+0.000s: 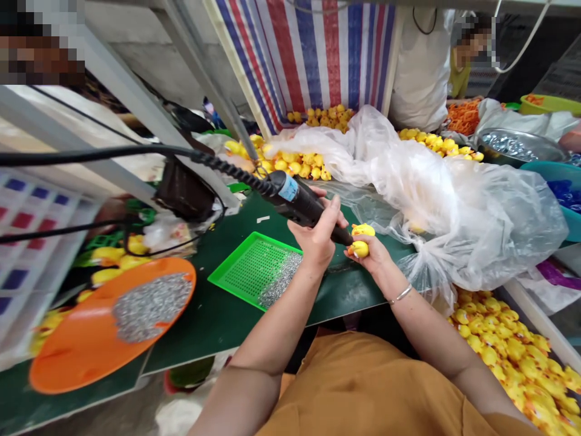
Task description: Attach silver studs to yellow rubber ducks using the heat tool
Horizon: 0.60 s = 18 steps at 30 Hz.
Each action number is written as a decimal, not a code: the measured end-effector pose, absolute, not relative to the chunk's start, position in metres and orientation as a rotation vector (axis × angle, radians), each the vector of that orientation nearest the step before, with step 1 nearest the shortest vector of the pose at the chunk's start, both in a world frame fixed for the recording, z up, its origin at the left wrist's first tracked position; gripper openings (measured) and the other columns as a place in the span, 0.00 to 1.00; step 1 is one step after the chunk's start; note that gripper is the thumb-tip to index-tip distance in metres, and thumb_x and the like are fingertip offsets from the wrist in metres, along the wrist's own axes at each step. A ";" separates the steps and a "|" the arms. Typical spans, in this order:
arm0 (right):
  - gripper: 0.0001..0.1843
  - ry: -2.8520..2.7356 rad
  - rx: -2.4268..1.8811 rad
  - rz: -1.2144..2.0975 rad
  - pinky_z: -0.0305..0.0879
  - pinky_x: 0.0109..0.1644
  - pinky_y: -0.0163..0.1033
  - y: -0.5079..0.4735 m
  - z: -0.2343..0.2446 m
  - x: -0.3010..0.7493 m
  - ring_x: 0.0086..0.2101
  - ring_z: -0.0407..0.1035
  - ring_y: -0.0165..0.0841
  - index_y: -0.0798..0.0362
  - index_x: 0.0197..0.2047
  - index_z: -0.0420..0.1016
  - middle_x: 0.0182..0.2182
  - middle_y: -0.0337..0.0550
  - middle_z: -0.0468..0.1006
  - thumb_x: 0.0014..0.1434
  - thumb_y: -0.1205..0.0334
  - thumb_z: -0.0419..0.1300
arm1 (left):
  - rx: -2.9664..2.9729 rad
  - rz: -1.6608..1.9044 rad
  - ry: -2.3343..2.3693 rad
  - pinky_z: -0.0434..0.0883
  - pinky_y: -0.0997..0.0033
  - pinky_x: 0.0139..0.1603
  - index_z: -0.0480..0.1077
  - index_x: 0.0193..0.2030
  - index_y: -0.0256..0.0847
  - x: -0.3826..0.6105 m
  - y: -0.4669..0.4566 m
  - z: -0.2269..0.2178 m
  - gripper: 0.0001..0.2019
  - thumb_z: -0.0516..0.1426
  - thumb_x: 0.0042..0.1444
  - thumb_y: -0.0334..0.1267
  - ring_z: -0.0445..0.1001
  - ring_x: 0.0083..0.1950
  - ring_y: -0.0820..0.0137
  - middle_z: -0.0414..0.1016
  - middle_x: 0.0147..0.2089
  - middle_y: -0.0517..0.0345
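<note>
Over the green counter (204, 327), the left hand (318, 236) gripped a black electric screwdriver (302, 203) whose long axis slanted rightward and toward the body, its tip end at the yellow toy duck (361, 249) pinched in the right hand (376, 257), though contact was unclear.

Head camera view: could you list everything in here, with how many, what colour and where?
Corded tool: one, black, left hand
Toy: one or two (unclear), yellow, right hand, at tool's tip
Tray: one, green, on dark green table
Dish: one, orange, lower left
Small pieces: many, silvery, in tray and dish
Loose toys: many, yellow, left, back and right
Plastic bag: at least one, clear, right
Striped sheet: one, red-white-blue, back
Yellow basin: one, upper right
Teal basin: one, right edge
Co-worker: at least one, yellow top, upper right
Hands: two, left, right, centre
</note>
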State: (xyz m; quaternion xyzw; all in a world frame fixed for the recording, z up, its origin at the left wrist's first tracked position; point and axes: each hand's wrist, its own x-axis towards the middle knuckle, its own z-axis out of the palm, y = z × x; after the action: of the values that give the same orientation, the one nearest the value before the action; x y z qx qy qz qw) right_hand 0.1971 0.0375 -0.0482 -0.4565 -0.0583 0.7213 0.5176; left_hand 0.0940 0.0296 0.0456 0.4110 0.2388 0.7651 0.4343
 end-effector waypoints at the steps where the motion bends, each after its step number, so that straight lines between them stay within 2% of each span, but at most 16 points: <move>1: 0.14 -0.141 -1.100 1.733 0.73 0.24 0.36 0.038 -0.050 0.199 0.19 0.69 0.30 0.52 0.38 0.71 0.19 0.35 0.73 0.48 0.76 0.60 | 1.029 1.901 0.587 0.67 0.72 0.22 0.67 0.37 0.43 0.095 0.030 0.047 0.16 0.68 0.46 0.42 0.66 0.17 0.75 0.65 0.18 0.71; 8: 0.08 -0.186 -1.134 1.865 0.75 0.26 0.38 0.026 -0.060 0.204 0.21 0.72 0.31 0.56 0.31 0.70 0.20 0.41 0.75 0.49 0.76 0.63 | 1.019 1.923 0.548 0.68 0.70 0.22 0.67 0.37 0.44 0.100 0.040 0.043 0.16 0.68 0.47 0.43 0.67 0.17 0.74 0.65 0.19 0.70; 13: 0.05 -0.214 -1.137 1.917 0.76 0.28 0.37 0.021 -0.058 0.199 0.21 0.73 0.30 0.57 0.32 0.70 0.20 0.41 0.76 0.52 0.75 0.61 | 1.018 1.897 0.554 0.68 0.72 0.22 0.67 0.37 0.43 0.103 0.041 0.036 0.16 0.68 0.47 0.43 0.68 0.17 0.75 0.65 0.19 0.70; 18: 0.04 -0.291 -1.083 1.947 0.76 0.29 0.38 0.018 -0.054 0.196 0.23 0.73 0.31 0.57 0.31 0.71 0.21 0.42 0.76 0.51 0.73 0.61 | 1.078 1.898 0.593 0.69 0.73 0.22 0.68 0.38 0.41 0.104 0.042 0.034 0.15 0.67 0.50 0.44 0.68 0.17 0.76 0.66 0.19 0.70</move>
State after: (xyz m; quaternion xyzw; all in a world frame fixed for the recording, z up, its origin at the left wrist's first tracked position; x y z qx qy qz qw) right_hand 0.1964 0.0184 -0.0536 -0.4347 -0.1166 0.7813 0.4325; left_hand 0.1042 0.0416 0.0341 0.4311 0.2371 0.7594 0.4258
